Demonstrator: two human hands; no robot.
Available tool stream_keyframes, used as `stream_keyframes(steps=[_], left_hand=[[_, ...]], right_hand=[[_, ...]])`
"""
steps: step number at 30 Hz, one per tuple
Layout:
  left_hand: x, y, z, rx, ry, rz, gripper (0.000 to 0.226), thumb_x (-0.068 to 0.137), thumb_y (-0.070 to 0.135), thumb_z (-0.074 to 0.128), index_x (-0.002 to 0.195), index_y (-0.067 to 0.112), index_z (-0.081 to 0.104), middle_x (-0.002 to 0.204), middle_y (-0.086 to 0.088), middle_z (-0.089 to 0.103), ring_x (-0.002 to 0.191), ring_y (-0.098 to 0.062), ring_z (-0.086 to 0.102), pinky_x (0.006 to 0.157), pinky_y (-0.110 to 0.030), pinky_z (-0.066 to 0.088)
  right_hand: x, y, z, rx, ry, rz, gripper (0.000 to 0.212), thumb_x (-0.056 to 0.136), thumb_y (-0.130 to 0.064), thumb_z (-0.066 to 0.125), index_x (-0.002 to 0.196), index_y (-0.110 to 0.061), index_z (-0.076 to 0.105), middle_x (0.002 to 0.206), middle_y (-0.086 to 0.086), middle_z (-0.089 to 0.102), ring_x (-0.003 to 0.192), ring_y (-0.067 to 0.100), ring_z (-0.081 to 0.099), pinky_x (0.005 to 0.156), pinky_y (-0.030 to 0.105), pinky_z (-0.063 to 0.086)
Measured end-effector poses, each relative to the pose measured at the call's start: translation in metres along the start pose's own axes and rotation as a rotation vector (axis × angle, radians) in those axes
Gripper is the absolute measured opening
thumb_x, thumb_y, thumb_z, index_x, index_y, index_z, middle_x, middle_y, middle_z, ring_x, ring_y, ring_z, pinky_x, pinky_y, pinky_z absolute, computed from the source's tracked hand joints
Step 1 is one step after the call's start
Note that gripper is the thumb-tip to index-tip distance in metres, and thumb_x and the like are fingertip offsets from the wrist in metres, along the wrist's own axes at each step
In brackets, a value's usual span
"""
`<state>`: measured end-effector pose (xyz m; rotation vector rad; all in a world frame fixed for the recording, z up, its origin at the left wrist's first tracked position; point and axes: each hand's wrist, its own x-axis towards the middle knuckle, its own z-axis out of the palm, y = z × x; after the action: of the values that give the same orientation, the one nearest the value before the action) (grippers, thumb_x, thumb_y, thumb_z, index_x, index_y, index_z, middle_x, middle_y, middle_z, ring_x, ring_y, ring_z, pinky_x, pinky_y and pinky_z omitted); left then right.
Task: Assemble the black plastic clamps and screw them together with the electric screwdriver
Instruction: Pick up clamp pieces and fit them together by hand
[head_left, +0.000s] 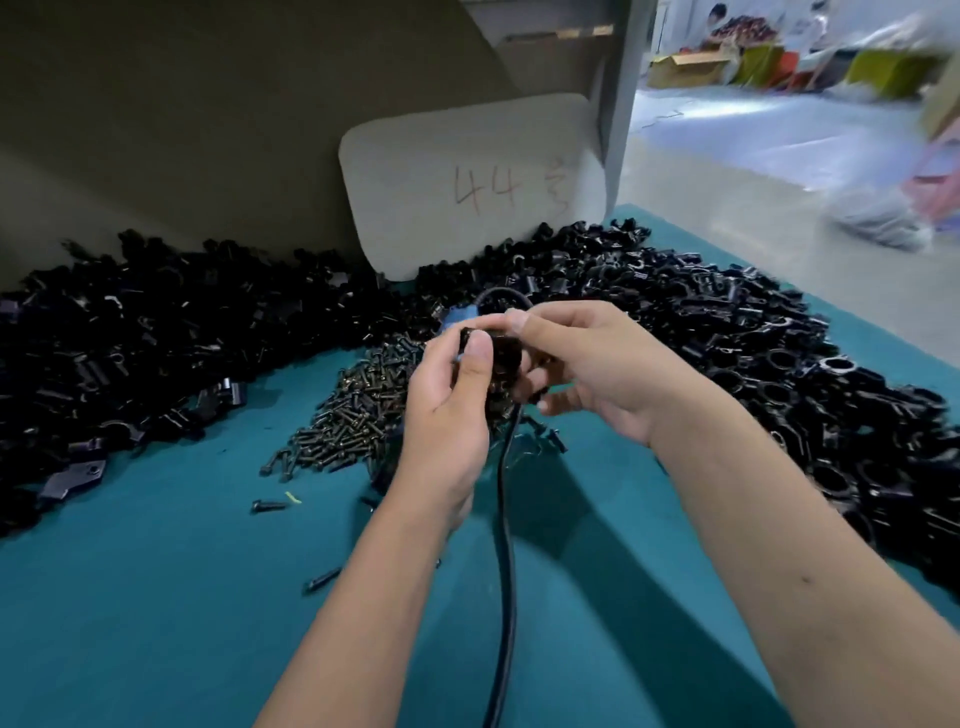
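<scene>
Both hands meet over the middle of the teal table (156, 597). My left hand (447, 405) pinches a black plastic clamp (501, 358) between thumb and fingers. My right hand (582, 364) grips the same clamp from the right, thumb on top. Just behind the hands a blue part of the electric screwdriver (460, 318) shows, mostly hidden. Its black cable (506, 545) runs down from the hands toward me. A heap of dark screws (353, 410) lies directly left of the hands.
Large piles of black clamp parts lie along the back left (156, 332) and down the right side (779, 374). A cardboard sheet marked "44" (467, 187) leans against the back wall. Loose screws (267, 505) lie on the table. People sit far off at the back right.
</scene>
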<state>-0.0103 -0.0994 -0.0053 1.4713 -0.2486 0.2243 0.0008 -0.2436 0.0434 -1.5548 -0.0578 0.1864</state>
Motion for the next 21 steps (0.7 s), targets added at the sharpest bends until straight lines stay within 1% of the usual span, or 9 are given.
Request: stream_keyframes(steps=[3,5,7,9,11,13,17,19,21], left_hand=[[0.001,-0.005,0.017,0.093,-0.081,0.021,0.032,0.101,0.044,0.05,0.12,0.027,0.07,0.124,-0.011,0.067,0.116,-0.023,0.064,0.104,-0.045,0.049],[0.002,-0.009,0.031,0.188,-0.108,0.052,0.028,0.098,0.039,0.06,0.12,0.027,0.072,0.117,-0.008,0.07,0.105,-0.017,0.066,0.096,-0.037,0.052],[0.003,-0.014,0.053,0.18,-0.11,0.014,0.02,0.094,0.023,0.073,0.114,0.021,0.075,0.104,-0.004,0.074,0.092,-0.017,0.07,0.08,-0.035,0.059],[0.001,-0.017,0.082,0.139,-0.096,-0.113,0.021,0.088,0.012,0.081,0.107,0.018,0.072,0.086,-0.003,0.072,0.072,-0.018,0.069,0.061,-0.035,0.061],[-0.003,-0.022,0.11,0.249,-0.112,-0.162,0.023,0.084,0.019,0.085,0.096,0.02,0.066,0.081,-0.002,0.07,0.069,-0.023,0.067,0.063,-0.041,0.06],[-0.01,-0.026,0.134,0.496,-0.163,-0.036,0.028,0.082,0.032,0.086,0.09,0.024,0.059,0.082,0.005,0.068,0.075,-0.024,0.063,0.067,-0.041,0.054],[-0.009,-0.024,0.158,0.76,-0.085,0.186,0.03,0.082,0.034,0.082,0.091,0.026,0.055,0.098,0.004,0.045,0.082,-0.024,0.052,0.063,-0.044,0.046],[-0.004,-0.029,0.163,0.736,-0.109,0.096,0.028,0.083,0.035,0.082,0.09,0.025,0.057,0.098,0.003,0.043,0.082,-0.025,0.051,0.064,-0.044,0.045],[0.0,-0.037,0.162,0.54,-0.12,-0.123,0.027,0.083,0.036,0.081,0.088,0.024,0.058,0.094,0.005,0.045,0.08,-0.024,0.052,0.066,-0.041,0.045]], right_hand=[[-0.006,0.007,-0.018,0.111,0.108,0.03,0.017,0.1,-0.015,0.068,0.086,-0.006,0.067,0.067,0.004,0.049,0.053,0.01,0.054,0.051,0.017,0.05],[-0.011,0.011,-0.034,0.093,0.226,0.023,0.015,0.099,-0.01,0.07,0.086,-0.003,0.068,0.068,0.005,0.049,0.052,0.008,0.048,0.049,0.015,0.045],[-0.021,0.012,-0.057,-0.122,0.36,-0.012,0.021,0.097,-0.012,0.072,0.08,0.0,0.07,0.062,0.005,0.054,0.049,0.009,0.047,0.049,0.017,0.042],[-0.032,0.007,-0.081,-0.496,0.469,-0.029,0.025,0.094,-0.02,0.076,0.075,-0.005,0.073,0.052,0.001,0.06,0.042,0.01,0.052,0.048,0.02,0.043],[-0.039,-0.001,-0.103,-0.779,0.533,0.028,0.022,0.09,-0.024,0.08,0.071,-0.014,0.075,0.051,0.001,0.066,0.041,0.01,0.059,0.045,0.02,0.044],[-0.039,-0.004,-0.118,-0.959,0.578,0.112,0.02,0.086,-0.022,0.083,0.068,-0.018,0.075,0.053,0.002,0.066,0.05,0.015,0.064,0.048,0.021,0.044],[-0.028,-0.002,-0.127,-1.063,0.628,0.201,0.01,0.086,-0.011,0.077,0.078,-0.016,0.08,0.066,0.008,0.069,0.071,0.025,0.067,0.06,0.025,0.046],[-0.022,-0.002,-0.126,-1.08,0.639,0.224,0.014,0.087,-0.005,0.071,0.084,-0.014,0.08,0.083,0.014,0.073,0.085,0.032,0.07,0.068,0.03,0.052],[-0.017,-0.001,-0.122,-1.103,0.635,0.208,0.018,0.085,-0.002,0.065,0.084,-0.014,0.079,0.089,0.016,0.074,0.087,0.035,0.07,0.075,0.036,0.058]])
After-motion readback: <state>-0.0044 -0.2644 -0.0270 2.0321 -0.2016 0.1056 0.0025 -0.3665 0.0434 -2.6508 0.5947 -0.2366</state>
